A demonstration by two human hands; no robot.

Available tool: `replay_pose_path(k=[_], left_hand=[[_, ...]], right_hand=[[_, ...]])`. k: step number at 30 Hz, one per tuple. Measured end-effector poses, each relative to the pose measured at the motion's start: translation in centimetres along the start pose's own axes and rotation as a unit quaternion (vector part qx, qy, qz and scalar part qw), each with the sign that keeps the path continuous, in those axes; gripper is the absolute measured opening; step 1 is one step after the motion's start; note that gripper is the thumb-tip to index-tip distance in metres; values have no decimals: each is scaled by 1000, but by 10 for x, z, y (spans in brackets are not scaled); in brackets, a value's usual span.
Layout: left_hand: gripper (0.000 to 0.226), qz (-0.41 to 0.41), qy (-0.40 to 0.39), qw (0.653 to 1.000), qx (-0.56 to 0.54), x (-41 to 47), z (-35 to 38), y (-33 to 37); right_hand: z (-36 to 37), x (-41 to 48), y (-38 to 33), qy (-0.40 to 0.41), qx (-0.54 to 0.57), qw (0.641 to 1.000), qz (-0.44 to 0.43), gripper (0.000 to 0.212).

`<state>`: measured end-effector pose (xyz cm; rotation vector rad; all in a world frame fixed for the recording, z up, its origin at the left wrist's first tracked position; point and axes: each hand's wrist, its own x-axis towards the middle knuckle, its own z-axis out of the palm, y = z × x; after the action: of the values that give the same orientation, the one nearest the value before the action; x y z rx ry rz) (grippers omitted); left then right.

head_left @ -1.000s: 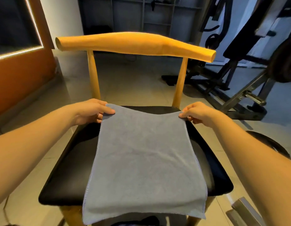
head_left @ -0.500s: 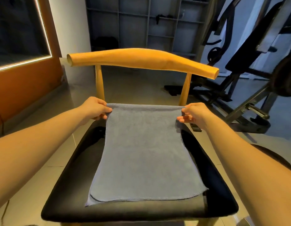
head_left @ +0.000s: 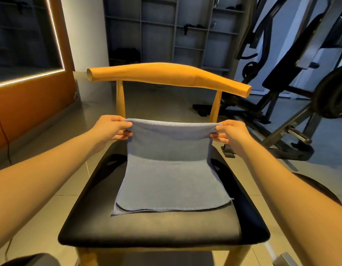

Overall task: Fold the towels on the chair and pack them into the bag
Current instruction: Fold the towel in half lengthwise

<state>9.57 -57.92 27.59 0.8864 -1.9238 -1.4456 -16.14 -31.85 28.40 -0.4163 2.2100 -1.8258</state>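
Towel (head_left: pixel 172 185), grey-blue, lay on the black seat (head_left: pixel 147 227) of the chair. It looked already doubled, with two hemmed edges stacked at the near end and slightly offset at the near-left corner. Its far edge was raised off the seat. Our left hand (head_left: pixel 110 127) pinched the far-left corner, thumb on top and fingers curled under. Our right hand (head_left: pixel 230 132) pinched the far-right corner the same way. The cloth ran taut between them and bent up from a line across its middle. We judged the step to be the next fold, far edge over to near edge. To do it well we needed both corners level and evenly tensioned, and the raised edge carried straight toward us so the sides stayed aligned. It should land right on the near hems. The near end could slide on the smooth seat, so a slow lay-down seemed safer, then a flat press. The offset corner wanted squaring too. We saw no bag in view. The wooden backrest (head_left: pixel 166 75) stood just past the hands, with a gym machine (head_left: pixel 281 93) off to the right and shelving (head_left: pixel 166 35) behind.
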Motion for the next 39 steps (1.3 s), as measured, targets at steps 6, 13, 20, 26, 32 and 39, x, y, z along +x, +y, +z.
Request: replay_pose_path(k=[6, 13, 20, 26, 32, 39], left_hand=[[13, 48, 11, 999, 13, -58, -7, -13], [6, 63, -37, 997, 33, -115, -7, -43], [2, 97, -71, 983, 136, -137, -4, -59], [10, 109, -115, 972, 173, -145, -10, -64], [12, 105, -153, 966, 183, -149, -19, -71], [14, 115, -185, 950, 224, -153, -24, -76]], right_hand=[[-32, -49, 15, -34, 17, 999, 3, 8], [-56, -102, 53, -81, 6, 997, 8, 8], [-65, -121, 77, -115, -20, 993, 22, 12], [-70, -130, 88, -151, -60, 986, -25, 18], [-74, -136, 89, -182, -114, 975, -53, 12], [-75, -138, 88, -183, -156, 968, -78, 8]])
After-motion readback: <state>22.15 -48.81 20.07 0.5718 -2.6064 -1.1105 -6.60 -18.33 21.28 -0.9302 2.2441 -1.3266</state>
